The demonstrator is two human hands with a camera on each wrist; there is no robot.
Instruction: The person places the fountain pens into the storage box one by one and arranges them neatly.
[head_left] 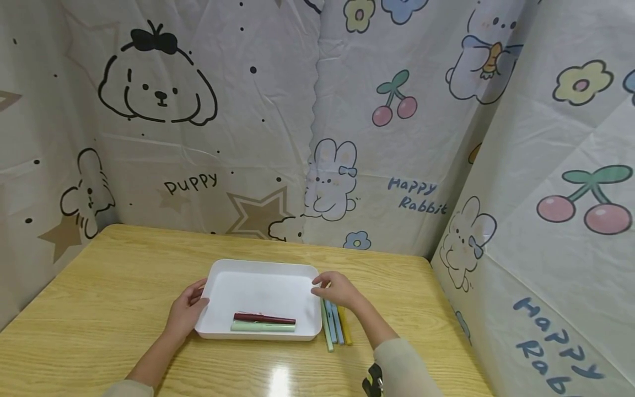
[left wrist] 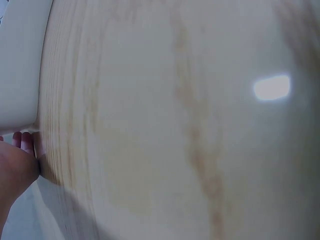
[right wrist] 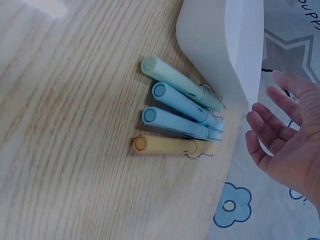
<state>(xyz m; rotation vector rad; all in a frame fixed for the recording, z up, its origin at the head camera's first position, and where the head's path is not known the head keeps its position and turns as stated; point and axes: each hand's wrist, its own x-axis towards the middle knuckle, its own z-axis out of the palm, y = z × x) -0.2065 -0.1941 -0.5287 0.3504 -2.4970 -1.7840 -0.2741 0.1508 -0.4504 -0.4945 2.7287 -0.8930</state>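
Observation:
A white tray (head_left: 258, 275) lies on the table with a dark red pen (head_left: 264, 318) and a mint-green pen (head_left: 263, 327) along its near side. My left hand (head_left: 184, 311) grips the tray's left edge, thumb at the rim and fingers outside; the left wrist view shows only part of that hand (left wrist: 17, 162). At the tray's upper right corner is my right hand (head_left: 338, 289), its fingers loosely bent and holding nothing. Below it, beside the tray, lie a green pen (right wrist: 175, 77), two blue pens (right wrist: 180, 102) and a yellow pen (right wrist: 170, 145), with metal clips.
The wood-grain table (head_left: 149, 248) carries a bright reflection near its front edge. Printed cloth (head_left: 258, 127) with puppies, rabbits and cherries hangs behind the table and along its sides. A small black-and-yellow item (head_left: 371, 380) shows by the right sleeve.

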